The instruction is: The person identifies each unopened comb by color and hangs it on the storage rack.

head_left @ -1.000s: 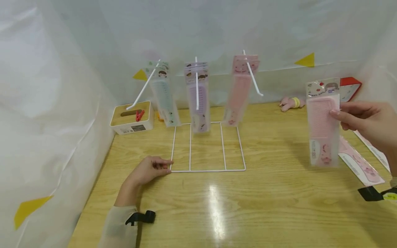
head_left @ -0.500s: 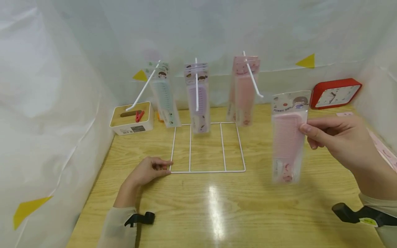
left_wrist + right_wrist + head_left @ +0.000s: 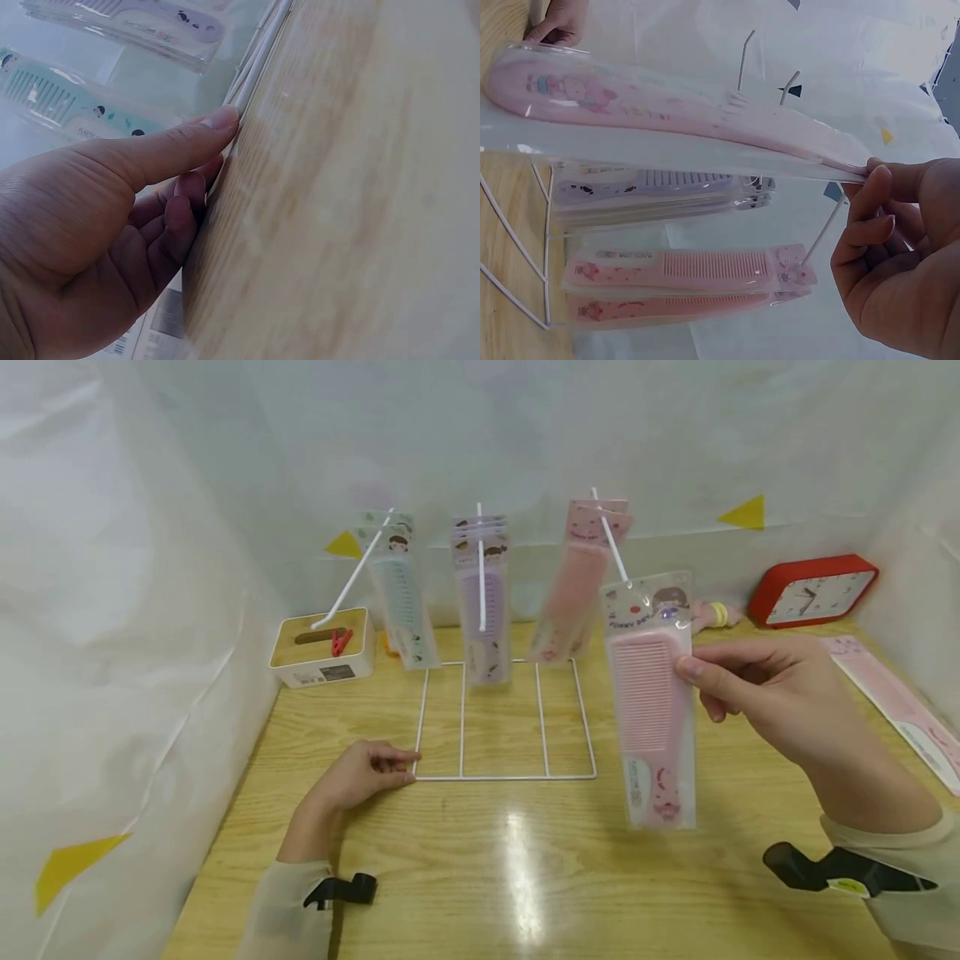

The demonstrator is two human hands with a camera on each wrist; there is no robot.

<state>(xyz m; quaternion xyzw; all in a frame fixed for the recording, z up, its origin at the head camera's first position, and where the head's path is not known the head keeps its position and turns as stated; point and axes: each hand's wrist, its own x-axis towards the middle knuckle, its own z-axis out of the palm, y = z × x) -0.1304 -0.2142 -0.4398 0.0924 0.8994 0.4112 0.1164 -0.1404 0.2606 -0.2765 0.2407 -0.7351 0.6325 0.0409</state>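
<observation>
My right hand (image 3: pixel 780 702) pinches the right edge of a packaged pink comb (image 3: pixel 645 693) between thumb and fingers. The pack hangs upright, its top beside the tip of the right prong; whether they touch I cannot tell. In the right wrist view the comb pack (image 3: pixel 652 112) stretches out from the fingertips. My left hand (image 3: pixel 367 768) pinches the front left corner of the white wire rack (image 3: pixel 510 778); the left wrist view shows the thumb (image 3: pixel 187 146) on the wire. Pink comb packs (image 3: pixel 573 585), purple comb packs (image 3: pixel 482 602) and green comb packs (image 3: pixel 401 602) hang on the prongs.
Another pink comb pack (image 3: pixel 896 710) lies on the table at the right. Behind it stand a red clock (image 3: pixel 813 591) and a small pink toy (image 3: pixel 712 614). A tissue box (image 3: pixel 322 647) with a red clip (image 3: pixel 341 642) sits at the back left.
My right hand has carried the pink comb pack leftward from the right side to the right prong's tip. The hanging pink packs have swung. My left hand keeps its place on the rack.
</observation>
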